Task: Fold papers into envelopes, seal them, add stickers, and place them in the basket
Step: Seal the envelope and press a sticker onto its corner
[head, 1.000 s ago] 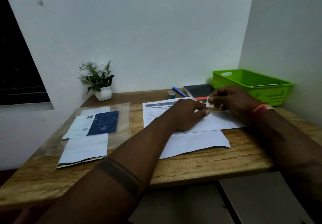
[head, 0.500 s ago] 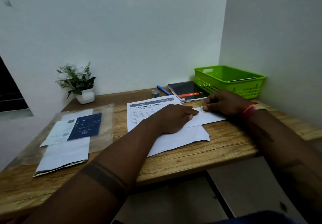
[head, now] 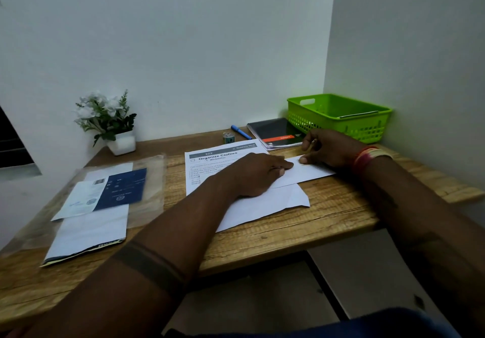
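A long white envelope [head: 312, 172] lies flat on the wooden table [head: 328, 214], over a printed sheet headed "Organize Clothes" [head: 210, 159]. My left hand [head: 256, 176] rests on the envelope's left part, its index finger stretched out and pressing down. My right hand [head: 329, 148] is at the envelope's far edge with the thumb tip pressing on the paper and the other fingers loosely curled above it. A second white envelope [head: 265, 207] lies partly under the first. The green basket [head: 367, 125] stands at the back right with something flat and white inside.
A black notebook [head: 275, 132], a blue pen [head: 241, 132] and a small roll [head: 228, 138] lie behind the papers. A potted plant [head: 110, 125] stands at the back left. A clear plastic sleeve [head: 152, 177] with blue and white sheets and a white packet [head: 89, 235] lie on the left.
My right hand held a small white piece just above the table a second ago. Both hands have come down onto the envelope and now press on it.
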The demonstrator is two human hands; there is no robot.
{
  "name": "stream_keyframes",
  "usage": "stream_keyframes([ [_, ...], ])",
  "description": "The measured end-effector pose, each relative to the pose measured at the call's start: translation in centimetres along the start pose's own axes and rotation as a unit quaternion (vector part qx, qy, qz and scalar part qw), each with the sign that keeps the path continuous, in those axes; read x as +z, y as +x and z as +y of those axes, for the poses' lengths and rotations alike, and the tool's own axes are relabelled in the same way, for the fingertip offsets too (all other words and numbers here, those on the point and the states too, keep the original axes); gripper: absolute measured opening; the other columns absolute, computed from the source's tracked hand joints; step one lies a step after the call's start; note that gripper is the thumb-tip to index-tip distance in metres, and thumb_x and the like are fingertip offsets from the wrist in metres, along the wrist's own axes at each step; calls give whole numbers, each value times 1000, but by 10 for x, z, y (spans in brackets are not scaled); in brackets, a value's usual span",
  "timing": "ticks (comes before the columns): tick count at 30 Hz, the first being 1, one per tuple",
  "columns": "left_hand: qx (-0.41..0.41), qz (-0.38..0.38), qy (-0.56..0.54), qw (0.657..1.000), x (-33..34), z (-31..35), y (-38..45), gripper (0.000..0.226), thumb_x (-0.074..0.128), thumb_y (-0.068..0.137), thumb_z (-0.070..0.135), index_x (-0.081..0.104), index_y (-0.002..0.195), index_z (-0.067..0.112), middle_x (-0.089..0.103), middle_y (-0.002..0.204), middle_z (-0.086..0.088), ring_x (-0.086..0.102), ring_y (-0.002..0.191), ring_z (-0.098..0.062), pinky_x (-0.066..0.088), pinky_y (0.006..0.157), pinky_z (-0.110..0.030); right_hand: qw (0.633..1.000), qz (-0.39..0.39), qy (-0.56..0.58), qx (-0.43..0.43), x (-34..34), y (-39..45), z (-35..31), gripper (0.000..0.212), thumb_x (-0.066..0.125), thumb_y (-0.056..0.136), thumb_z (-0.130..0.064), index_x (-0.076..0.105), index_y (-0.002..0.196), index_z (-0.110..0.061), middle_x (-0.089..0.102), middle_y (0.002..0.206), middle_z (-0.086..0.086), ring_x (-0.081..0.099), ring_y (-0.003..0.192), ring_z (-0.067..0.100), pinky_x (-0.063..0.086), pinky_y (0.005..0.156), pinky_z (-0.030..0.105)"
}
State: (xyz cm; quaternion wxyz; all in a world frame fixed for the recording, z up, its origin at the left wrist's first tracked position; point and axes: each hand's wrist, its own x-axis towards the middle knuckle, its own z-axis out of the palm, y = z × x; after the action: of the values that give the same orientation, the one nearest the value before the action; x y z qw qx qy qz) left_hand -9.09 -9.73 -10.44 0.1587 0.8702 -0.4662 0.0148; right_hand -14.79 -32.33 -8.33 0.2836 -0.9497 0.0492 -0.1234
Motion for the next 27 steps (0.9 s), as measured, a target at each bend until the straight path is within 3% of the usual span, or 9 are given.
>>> stream_keyframes([
  [4,3,2,-2,1000,1,-1,1,39,43,107,36,52,145,39,44,157,11,40,144,-13,23,111,-20,999,-34,-26,-14,1,-2,-6,7,78,82,-18,74,87,-21,68,79,-7,59,73,9,43,64,22],
  [11,2,-5,-4,1000,2,-4,2,39,42,108,36,51,146,39,42,158,11,39,144,-14,22,107,-20,998,-41,-52,-1,-2,-7,-11,9,77,84,-24,76,92,-29,63,79,-9,56,72,6,41,64,20],
  [14,3,-8,-5,1000,2,-4,3,39,42,108,37,51,146,38,42,158,10,39,144,-14,22,108,-21,997,-45,-64,-16,-4,-12,-9,13,76,85,-26,76,97,-32,61,83,-13,58,85,9,38,71,21],
  [17,1,-10,-9,1000,2,-4,3,40,42,108,37,50,146,38,42,158,10,39,144,-14,22,107,-21,995,-50,-83,-21,-4,-16,-8,19,73,88,-29,76,106,-33,70,105,-6,62,101,13,41,83,22],
  [21,2,-6,-14,1000,3,-6,2,40,42,108,37,50,146,39,41,158,10,38,144,-14,21,108,-20,990,-56,-125,-23,-5,-20,-11,27,68,91,-32,71,118,-33,66,128,-7,60,114,12,43,99,23],
  [24,1,-9,-17,1000,2,-5,1,40,42,108,36,49,147,39,40,159,10,38,145,-14,22,111,-22,990,-67,-123,-23,-6,-31,-11,31,61,96,-33,66,126,-35,63,133,-9,58,116,10,39,94,19],
  [27,-1,-10,-18,1000,2,-5,1,40,41,108,37,49,146,40,40,159,10,37,145,-14,20,109,-21,994,-30,-103,-31,-5,-44,-5,37,56,99,-34,58,136,-35,66,121,-11,58,102,5,36,79,14],
])
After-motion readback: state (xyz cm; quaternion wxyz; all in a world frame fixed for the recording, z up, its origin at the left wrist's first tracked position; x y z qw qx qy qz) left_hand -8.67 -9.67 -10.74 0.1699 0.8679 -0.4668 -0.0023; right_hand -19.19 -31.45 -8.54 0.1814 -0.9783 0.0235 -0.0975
